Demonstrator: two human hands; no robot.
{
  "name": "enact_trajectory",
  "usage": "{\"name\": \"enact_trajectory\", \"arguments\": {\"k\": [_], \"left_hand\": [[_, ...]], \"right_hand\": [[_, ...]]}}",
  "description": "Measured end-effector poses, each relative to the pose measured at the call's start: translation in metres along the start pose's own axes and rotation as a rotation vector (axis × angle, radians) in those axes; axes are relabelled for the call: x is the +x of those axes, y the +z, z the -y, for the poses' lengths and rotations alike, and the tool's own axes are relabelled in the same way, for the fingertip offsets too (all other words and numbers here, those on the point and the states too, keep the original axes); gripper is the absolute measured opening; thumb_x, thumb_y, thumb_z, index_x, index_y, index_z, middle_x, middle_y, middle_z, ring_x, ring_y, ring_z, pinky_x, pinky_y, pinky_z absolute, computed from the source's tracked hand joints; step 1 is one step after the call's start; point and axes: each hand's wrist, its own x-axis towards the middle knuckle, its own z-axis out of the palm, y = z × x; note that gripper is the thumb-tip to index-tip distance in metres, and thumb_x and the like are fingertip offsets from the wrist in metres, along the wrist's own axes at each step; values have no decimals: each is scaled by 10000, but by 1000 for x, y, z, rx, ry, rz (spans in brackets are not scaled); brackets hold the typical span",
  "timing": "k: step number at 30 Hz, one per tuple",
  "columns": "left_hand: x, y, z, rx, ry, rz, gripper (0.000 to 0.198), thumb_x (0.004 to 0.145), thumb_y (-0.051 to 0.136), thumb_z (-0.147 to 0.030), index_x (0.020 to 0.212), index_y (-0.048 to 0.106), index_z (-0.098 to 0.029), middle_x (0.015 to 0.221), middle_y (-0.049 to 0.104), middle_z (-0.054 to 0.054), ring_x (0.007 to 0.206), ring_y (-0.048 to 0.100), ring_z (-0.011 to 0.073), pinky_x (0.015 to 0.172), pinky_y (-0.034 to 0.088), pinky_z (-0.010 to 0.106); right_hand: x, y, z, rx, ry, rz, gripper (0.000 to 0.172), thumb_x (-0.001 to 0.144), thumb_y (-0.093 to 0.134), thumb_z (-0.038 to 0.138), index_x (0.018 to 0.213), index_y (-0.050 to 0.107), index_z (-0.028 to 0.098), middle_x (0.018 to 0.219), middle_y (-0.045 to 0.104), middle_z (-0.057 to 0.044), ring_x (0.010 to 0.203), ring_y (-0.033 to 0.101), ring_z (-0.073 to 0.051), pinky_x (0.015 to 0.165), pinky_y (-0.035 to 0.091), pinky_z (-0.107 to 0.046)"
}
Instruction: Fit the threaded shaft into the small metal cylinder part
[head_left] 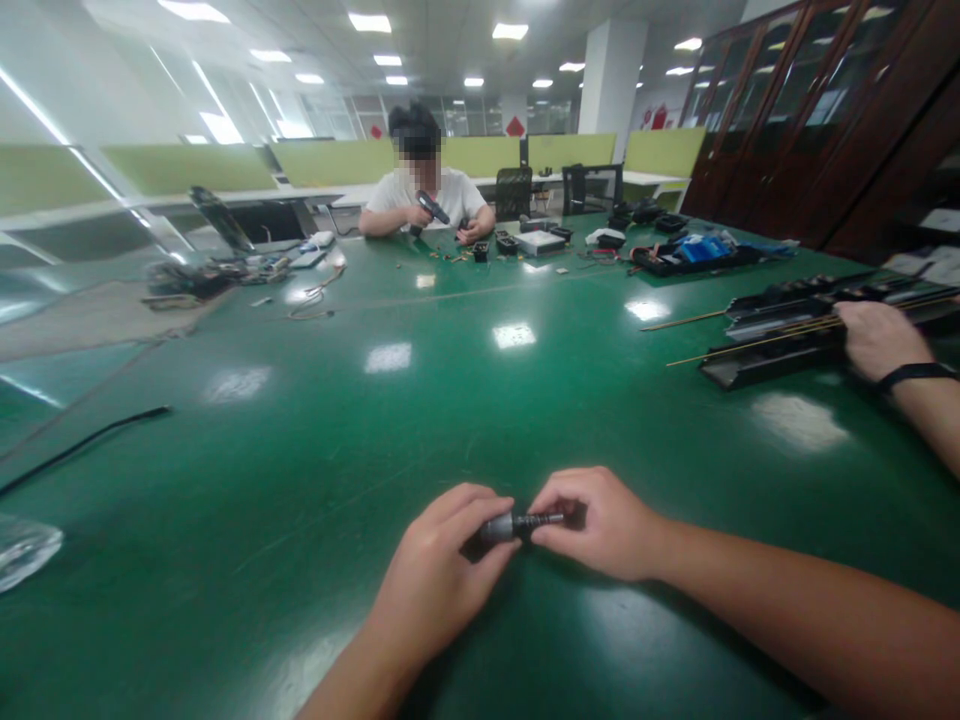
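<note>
Just above the green table (330,460), my left hand (442,560) is closed around a small grey cylindrical part (499,527), thumb below and fingers above. From its right end sticks out a dark, ribbed section with a thin bright metal shaft (553,518). My right hand (604,525) meets it from the right, with thumb and fingertips closed about this ribbed end. The part lies roughly level between both hands. My fingers cover some of it, so its exact kind cannot be made out.
At right, another person's hand (881,340) rests on long dark metal channels (765,360) and thin rods. Across the table a person (424,200) holds a power drill (433,208). Small parts and a blue bundle (701,250) lie far off; a black cable (90,440) is at left.
</note>
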Motion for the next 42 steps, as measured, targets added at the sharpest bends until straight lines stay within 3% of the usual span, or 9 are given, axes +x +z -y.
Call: {"name": "enact_trajectory", "arguments": {"k": [34, 38, 42], "left_hand": [[1, -12, 6, 96, -69, 17, 203, 842, 689, -222, 1044, 681, -239, 1032, 703, 38, 956, 670, 193, 869, 554, 334], [2, -15, 16, 193, -102, -66, 222, 863, 687, -316, 1072, 662, -247, 1053, 696, 47, 1003, 653, 227, 922, 531, 395], [4, -19, 25, 222, -269, -201, 343, 898, 624, -431, 1167, 635, -219, 1096, 690, 76, 1020, 655, 242, 952, 524, 411]], "right_hand": [[1, 0, 1, 54, 98, -47, 64, 783, 720, 221, 803, 721, 161, 696, 664, -9, 620, 576, -132, 590, 427, -238], [1, 2, 0, 79, 112, -65, 89, 781, 726, 246, 795, 710, 159, 684, 661, -10, 612, 574, -133, 590, 434, -241], [-1, 4, 0, 80, 95, -40, 100, 775, 733, 251, 784, 711, 154, 675, 657, -13, 613, 575, -133, 591, 439, -238]]}}
